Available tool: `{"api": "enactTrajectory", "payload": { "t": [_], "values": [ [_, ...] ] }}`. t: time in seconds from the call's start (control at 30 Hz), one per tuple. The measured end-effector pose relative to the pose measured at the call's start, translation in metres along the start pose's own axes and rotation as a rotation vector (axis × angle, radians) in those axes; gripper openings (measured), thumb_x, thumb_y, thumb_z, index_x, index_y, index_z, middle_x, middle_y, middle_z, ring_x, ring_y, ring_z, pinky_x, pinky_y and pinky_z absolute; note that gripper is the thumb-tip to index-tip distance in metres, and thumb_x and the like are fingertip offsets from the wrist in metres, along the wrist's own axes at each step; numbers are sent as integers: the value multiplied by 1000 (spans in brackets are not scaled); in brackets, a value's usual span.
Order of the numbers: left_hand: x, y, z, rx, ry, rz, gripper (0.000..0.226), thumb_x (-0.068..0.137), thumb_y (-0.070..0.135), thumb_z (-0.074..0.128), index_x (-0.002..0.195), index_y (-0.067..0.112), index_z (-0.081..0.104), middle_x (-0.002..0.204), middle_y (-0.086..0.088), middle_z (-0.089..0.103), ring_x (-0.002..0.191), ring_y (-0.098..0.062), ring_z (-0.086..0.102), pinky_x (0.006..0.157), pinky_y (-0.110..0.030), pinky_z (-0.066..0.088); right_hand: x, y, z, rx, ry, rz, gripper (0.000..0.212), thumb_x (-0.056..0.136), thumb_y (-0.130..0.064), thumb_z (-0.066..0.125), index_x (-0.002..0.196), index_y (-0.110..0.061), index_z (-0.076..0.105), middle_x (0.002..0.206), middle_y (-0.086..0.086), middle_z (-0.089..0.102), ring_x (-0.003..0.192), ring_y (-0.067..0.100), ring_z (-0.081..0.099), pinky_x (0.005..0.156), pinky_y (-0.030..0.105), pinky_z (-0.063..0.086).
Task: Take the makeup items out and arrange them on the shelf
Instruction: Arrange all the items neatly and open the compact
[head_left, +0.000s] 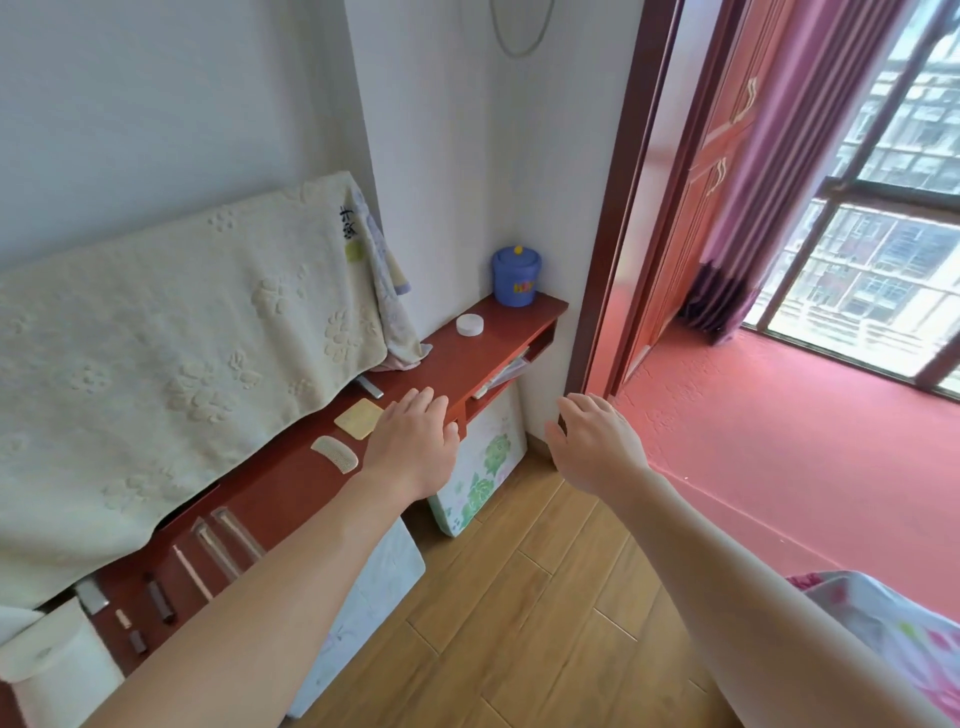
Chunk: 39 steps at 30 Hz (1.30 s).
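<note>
Both hands empty, fingers loose: left hand (410, 441) over the front edge of the shelf (291, 486), right hand (592, 447) in the air further right. Makeup (223, 540) is lined along the shelf, so I'd guess my left forearm could sweep the comb (335, 453) or near tubes (158, 597) off.

There is one blue lidded tub (516, 276), one white round jar (469, 324), one yellow square pad (358, 417) and one comb (335, 453). Two clear-capped tubes (236, 532) and two dark tubes (160, 598) are also there.

Red shelf (441, 353) carrying items in a row, lying flat: dark tubes (158, 597) nr end, clear tubes (228, 540), beige comb (335, 453), yellow sq pad (358, 417); white jar (469, 325) sitting farther along.
</note>
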<state>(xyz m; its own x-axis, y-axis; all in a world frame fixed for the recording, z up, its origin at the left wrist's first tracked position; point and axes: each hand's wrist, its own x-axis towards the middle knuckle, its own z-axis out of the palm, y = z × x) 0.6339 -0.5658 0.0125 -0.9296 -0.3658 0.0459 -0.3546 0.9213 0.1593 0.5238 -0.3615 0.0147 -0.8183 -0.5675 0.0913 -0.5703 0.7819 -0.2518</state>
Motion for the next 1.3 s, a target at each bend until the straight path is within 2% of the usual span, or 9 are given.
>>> {"api": "enactTrajectory", "payload": {
  "t": [0.2,0.37,0.67,0.83,0.97,1.13,1.2,1.3],
  "values": [
    [43,2,5,14,0,49,54,105,37,25,154,16,31,161,-6,29,151,-22,18,124,-44,16,30,17,0,-33,16,25,32,100,-32,33,112,-14,58,119,0,57,118,24,46,98,32,37],
    [84,1,7,-6,9,79,53,105,35,27,153,14,32,160,-7,31,151,-22,20,123,-41,17,63,22,-3,-77,24,13,35,102,-28,32,118,-11,58,124,4,56,119,26,45,100,31,34],
    [148,17,12,-24,-6,70,53,104,34,28,152,12,34,160,-9,31,151,-23,19,123,-42,18,121,55,3,-46,85,-14,29,100,-32,34,104,-16,57,105,-2,58,103,19,48,91,29,41],
    [177,48,17,-18,3,12,51,104,33,29,150,13,37,158,-8,35,149,-24,23,122,-42,19,157,92,-4,-18,63,-65,27,99,-34,33,101,-19,55,102,-6,55,106,18,49,91,29,41],
    [201,75,27,-30,20,-79,51,105,33,29,150,11,37,157,-9,35,149,-24,24,122,-42,20,191,126,-18,-39,28,-172,31,100,-31,34,114,-14,57,123,0,58,118,20,47,99,32,38],
    [219,95,39,-65,34,-183,52,105,33,31,151,10,35,158,-10,33,149,-24,23,122,-40,20,232,154,-20,-36,-13,-267,33,98,-31,34,117,-14,56,127,2,57,122,19,45,102,32,37],
    [225,98,40,-68,43,-214,51,105,33,31,151,10,35,158,-10,33,149,-24,24,122,-41,22,247,157,-18,-20,-29,-293,37,99,-29,35,125,-12,56,130,2,56,124,20,45,103,32,37],
    [237,91,42,-68,44,-262,52,105,33,30,152,12,33,160,-8,30,150,-23,22,122,-42,23,271,153,-11,-10,-55,-342,38,99,-31,34,124,-13,56,129,1,56,124,22,46,104,35,40]
  ]
}}
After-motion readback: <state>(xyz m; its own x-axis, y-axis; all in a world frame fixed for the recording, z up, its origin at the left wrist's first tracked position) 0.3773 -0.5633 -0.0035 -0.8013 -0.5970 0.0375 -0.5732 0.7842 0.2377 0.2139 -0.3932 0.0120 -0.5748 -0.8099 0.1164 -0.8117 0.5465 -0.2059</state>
